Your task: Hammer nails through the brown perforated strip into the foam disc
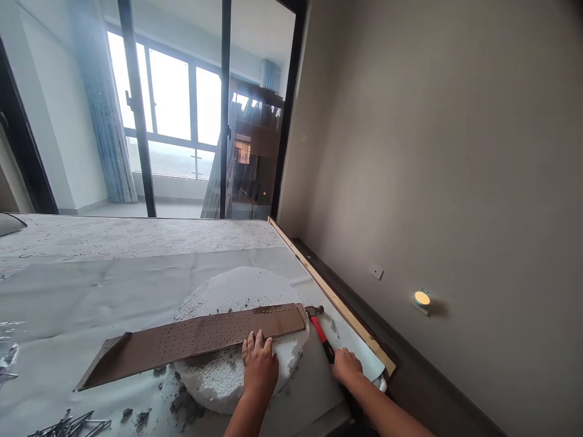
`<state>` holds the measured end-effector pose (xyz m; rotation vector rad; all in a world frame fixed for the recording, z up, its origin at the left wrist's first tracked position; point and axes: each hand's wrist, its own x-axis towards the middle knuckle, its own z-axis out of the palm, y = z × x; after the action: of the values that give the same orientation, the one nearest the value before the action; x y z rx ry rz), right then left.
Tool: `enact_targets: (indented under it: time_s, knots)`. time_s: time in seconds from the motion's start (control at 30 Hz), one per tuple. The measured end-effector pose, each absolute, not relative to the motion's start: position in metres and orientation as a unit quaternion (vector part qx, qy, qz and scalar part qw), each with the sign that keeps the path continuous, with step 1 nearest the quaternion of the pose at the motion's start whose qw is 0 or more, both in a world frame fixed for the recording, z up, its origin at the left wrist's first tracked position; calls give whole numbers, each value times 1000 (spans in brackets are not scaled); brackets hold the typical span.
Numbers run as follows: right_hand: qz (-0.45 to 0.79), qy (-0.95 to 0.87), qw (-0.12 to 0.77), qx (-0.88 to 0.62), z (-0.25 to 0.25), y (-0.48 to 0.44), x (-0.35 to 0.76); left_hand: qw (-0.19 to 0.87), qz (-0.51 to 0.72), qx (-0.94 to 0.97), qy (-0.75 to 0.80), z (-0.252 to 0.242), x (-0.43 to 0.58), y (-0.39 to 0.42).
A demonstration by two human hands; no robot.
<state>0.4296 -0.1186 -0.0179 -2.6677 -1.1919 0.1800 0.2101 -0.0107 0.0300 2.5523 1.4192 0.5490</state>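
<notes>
A long brown strip (pixel 204 334) with rows of small holes lies across a round white foam slab (pixel 250 282); its left end is folded up. My left hand (pixel 260 361) rests its fingertips on the strip's near edge, fingers stretched out, holding nothing. To the right, a hammer (pixel 321 331) with a red and black handle lies low over the sheet, its head beside the strip's right end. My right hand (pixel 347 367) is closed round the lower end of its handle.
Several nails (pixel 73 425) lie in a pile at the lower left. Dark crumbs (pixel 184 400) are scattered by the slab. A wooden rail (pixel 332 294) borders the sheet-covered surface (pixel 113 291) along the wall. A lit night light (pixel 422 298) and sliding glass doors are beyond.
</notes>
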Motion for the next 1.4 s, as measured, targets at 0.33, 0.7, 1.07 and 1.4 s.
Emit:
enact_targets:
  time_s: [0.33, 0.7, 1.07, 1.4]
  knots:
    - [-30, -619, 22, -784, 57, -86, 393, 91, 188, 852, 479, 24, 208, -12]
    - [-64, -775, -36, -628, 79, 29, 357, 73, 213, 834, 503, 25, 218, -4]
    - [-81, -831, -94, -541, 56, 79, 354, 66, 248, 831, 494, 9, 225, 27]
    - [-81, -858, -119, -492, 64, 81, 347, 102, 224, 830, 501, 14, 224, 28]
